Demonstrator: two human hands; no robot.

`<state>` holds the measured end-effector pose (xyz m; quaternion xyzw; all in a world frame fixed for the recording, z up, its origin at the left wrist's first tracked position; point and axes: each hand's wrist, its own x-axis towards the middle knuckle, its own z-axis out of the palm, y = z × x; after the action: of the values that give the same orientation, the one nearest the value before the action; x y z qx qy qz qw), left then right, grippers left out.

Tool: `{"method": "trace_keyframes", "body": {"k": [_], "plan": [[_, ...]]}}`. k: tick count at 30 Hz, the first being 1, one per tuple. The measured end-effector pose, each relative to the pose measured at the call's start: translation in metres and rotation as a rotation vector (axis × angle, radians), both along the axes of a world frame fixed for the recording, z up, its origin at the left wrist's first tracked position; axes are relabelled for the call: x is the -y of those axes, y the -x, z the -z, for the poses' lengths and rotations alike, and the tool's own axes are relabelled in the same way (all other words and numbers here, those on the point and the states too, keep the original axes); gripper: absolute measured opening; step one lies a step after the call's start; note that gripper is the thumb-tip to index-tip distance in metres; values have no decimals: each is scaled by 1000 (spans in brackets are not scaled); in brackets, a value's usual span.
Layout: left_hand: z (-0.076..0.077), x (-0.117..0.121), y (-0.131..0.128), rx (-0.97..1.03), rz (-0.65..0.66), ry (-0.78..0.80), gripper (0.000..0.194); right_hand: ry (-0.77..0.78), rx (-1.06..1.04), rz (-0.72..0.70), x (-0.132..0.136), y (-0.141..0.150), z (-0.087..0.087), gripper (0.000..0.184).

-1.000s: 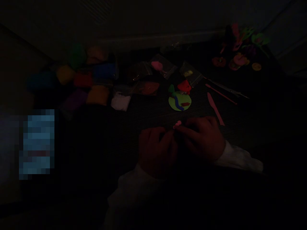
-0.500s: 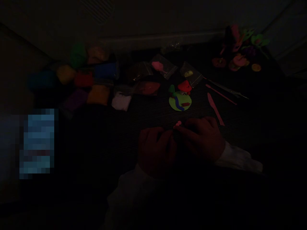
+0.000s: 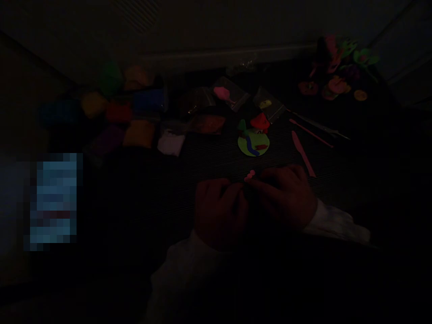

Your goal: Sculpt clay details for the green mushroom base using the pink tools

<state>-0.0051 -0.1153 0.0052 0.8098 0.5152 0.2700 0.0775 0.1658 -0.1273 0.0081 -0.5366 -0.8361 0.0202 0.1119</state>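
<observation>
The scene is very dark. A short row of small pink clay discs lies on the dark table between my hands. My right hand has its fingers bent together, the forefinger tip at the lower end of the row, against the clay. From the other side, my left hand comes close with curled fingers; whatever its fingertips may hold is lost in shadow. Just beyond the discs stands a small clay scene: a light green round base with a blue strip, a red-capped mushroom and a green tree shape.
A pink modelling knife and a thinner pink tool lie to the right. Bags of coloured clay, including white and orange, spread across the left and back. Finished clay figures sit at the back right.
Hardly anything moves. The right forefinger shifts slightly, and a little more of the lowest pink disc shows.
</observation>
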Motion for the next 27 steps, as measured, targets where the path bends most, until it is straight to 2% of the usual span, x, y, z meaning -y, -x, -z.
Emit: {"method": "trace_keyframes", "body": {"k": [8, 15, 27], "plan": [[-2, 0, 1, 12, 4, 28, 18, 28, 41, 18, -1, 3, -2, 32], [-1, 0, 0, 12, -3, 35, 17, -23, 21, 0, 0, 1, -1, 33], [0, 0, 0, 11, 0, 36, 17, -22, 3, -15, -2, 0, 0, 32]]}}
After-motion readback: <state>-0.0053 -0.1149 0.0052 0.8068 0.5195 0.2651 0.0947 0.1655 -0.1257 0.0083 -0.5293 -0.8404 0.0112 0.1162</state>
